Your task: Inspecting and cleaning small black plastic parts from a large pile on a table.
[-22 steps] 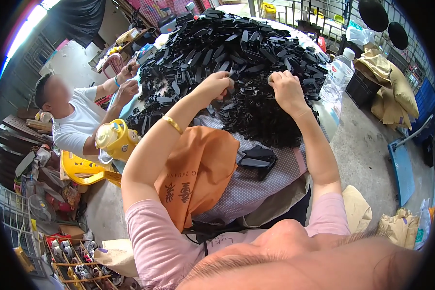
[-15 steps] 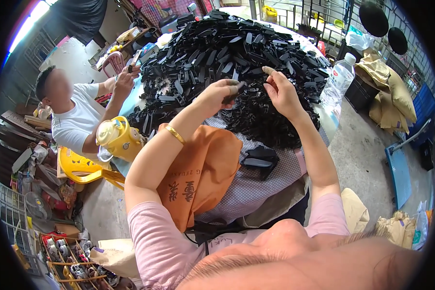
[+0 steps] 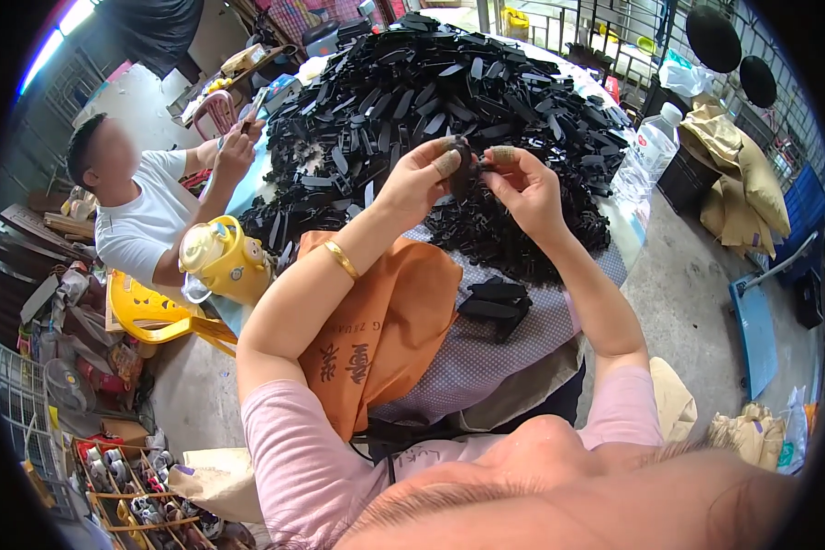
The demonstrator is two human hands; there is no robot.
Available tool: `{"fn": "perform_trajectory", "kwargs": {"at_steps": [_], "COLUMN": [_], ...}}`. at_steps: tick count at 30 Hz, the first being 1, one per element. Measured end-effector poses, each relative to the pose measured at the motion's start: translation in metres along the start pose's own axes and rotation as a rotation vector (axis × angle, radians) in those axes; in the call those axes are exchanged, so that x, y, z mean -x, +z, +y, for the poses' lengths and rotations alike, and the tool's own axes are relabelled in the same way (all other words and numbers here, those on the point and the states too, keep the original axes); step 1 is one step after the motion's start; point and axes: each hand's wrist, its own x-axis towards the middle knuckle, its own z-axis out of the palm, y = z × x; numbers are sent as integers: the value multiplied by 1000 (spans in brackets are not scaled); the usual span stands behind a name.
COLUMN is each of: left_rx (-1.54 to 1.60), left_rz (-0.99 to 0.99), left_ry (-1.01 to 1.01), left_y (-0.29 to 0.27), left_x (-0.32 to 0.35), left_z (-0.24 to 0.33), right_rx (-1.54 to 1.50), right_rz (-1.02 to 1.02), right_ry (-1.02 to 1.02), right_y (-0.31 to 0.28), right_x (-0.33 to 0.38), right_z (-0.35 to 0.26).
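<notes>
My left hand pinches a flat, elongated black plastic part between thumb and fingers, over the near side of the heap. My right hand is closed at that part's right edge, thumb and forefinger together; whatever lies between those fingertips is too small to make out. Wrappings cover some fingertips on both hands. Just beyond them rises a big pile of long black plastic pieces. Below my hands lies a heap of smaller black parts. A few black pieces rest on the dotted cloth nearer me.
An orange cloth bag drapes beneath my left forearm. On the left stand a yellow jug and a yellow chair; a co-worker sits there, handling something small. A clear bottle stands right of the pile, sacks beyond.
My right hand has moved left and its fingertips now meet the black part in my left hand. That part has risen slightly and turned more upright.
</notes>
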Motion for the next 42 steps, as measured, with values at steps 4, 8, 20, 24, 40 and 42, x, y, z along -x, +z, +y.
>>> {"fn": "perform_trajectory", "kwargs": {"at_steps": [4,8,20,24,40,42], "left_rx": [47,-25,-5,-221,-370,-551], "left_rz": [-58,-67,-101,-110,70,159], "left_ry": [-114,-204,-147,-124,-144,-105], "left_y": [-4,-3,13,8,14,18], "left_x": [0,4,6,7,8,8], "left_z": [-8,-4,13,4,-4,-3], "right_rx": [147,486,307,298,727,460], "right_rz": [129,130,150,150,34,-53], "right_ry": [-198,-423,-229,-270,-563,-363], "right_y": [2,-1,-4,-3,-2,0], "right_x": [2,1,-4,-3,1,2], "right_z": [-4,-3,4,-2,-1,-3]}}
